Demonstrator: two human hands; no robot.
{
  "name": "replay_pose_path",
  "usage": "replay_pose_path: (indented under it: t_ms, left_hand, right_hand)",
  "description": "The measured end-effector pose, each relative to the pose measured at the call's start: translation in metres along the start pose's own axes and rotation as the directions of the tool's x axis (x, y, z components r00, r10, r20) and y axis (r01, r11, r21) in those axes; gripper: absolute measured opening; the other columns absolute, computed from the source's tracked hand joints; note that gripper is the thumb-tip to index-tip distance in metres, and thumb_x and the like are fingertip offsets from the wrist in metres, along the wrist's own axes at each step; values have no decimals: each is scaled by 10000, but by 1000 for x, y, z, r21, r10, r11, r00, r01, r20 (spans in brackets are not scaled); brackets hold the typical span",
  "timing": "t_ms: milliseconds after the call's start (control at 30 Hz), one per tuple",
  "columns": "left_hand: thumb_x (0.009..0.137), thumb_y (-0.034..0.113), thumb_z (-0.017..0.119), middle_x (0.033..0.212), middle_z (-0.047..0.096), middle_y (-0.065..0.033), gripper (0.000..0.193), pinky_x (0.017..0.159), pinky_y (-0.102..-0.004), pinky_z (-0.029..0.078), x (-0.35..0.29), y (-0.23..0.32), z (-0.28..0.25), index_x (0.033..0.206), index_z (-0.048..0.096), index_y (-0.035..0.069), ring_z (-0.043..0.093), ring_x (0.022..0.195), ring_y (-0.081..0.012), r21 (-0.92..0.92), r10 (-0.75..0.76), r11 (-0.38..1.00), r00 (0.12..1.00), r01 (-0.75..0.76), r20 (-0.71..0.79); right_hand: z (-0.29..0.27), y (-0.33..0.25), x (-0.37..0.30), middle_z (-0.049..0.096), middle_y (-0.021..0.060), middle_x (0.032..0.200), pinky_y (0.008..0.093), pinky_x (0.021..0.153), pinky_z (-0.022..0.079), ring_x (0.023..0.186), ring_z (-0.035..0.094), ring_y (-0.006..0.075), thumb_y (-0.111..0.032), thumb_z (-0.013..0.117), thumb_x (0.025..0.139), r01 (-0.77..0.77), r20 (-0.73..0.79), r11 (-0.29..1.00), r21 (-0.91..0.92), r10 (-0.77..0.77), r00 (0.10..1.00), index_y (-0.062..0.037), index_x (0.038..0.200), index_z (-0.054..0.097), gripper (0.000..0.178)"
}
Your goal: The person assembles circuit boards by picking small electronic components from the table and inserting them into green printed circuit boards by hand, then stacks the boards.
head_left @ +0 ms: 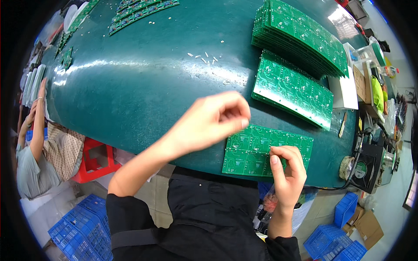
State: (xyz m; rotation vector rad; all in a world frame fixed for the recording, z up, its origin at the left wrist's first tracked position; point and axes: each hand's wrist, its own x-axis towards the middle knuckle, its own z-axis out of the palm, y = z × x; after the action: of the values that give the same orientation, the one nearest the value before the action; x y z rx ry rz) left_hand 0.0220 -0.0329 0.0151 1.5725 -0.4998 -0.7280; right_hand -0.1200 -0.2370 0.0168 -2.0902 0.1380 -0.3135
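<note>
A green circuit board panel (246, 162) lies flat on the table at its near edge, in front of my body. My left hand (213, 117) is raised over the panel's far left corner, its fingers curled toward the thumb and slightly blurred. Anything in its fingertips is hidden. Over the panel's right half, my right hand (288, 174) pinches thumb and forefinger together close to the board's surface; what they hold, if anything, is too small to name. Several small pale pin-like parts (208, 61) are scattered on the table beyond my left hand.
Beyond the panel stand a low stack of green boards (291, 89) and a taller stack (300, 32). Populated boards (139, 13) lie at the far left. Another person (39, 148) sits at the left edge. Blue crates (82, 230) stand on the floor; a spool (347, 167) sits at right.
</note>
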Motion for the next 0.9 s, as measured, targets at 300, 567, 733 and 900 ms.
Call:
replay_pose_path:
  t_ms: [300,567,733,900]
  left_hand:
    - [935,59,675,953,652,-71,270,797,-259,533,-13,1,48,1140,510,-1,632,881,-99,-223,-130,961,977,167,169]
    - [920,61,660,895,661,-64,203,754,-261,523,-5,11,46,1089,563,6,631,829,-88,-10,-81,997,988,83,132]
    - [871,114,686,941,620,-98,239,801,-390,520,23,-14,-8,1104,653,73,616,889,-299,855,520,502,835,-130,-179]
    - [873,117,687,1008,596,-101,234,813,-394,515,30,-36,-33,1104,661,87,602,956,-302,915,512,403,837,-32,-196]
  right_hand:
    - [1,1,-2,680,99,883,298,734,516,827,649,204,37,755,802,-31,72,988,150,20,997,7,920,696,134]
    - [-5,10,-1,667,98,851,309,720,504,814,637,215,26,746,782,-29,58,986,166,20,998,5,854,679,101]
    - [-10,31,2,640,66,833,352,760,445,796,610,233,-8,744,742,65,-78,962,-267,-88,993,-54,815,662,119]
    - [-10,35,2,627,51,839,350,769,420,826,594,224,-26,750,732,90,-47,944,-318,-111,993,-83,812,672,125]
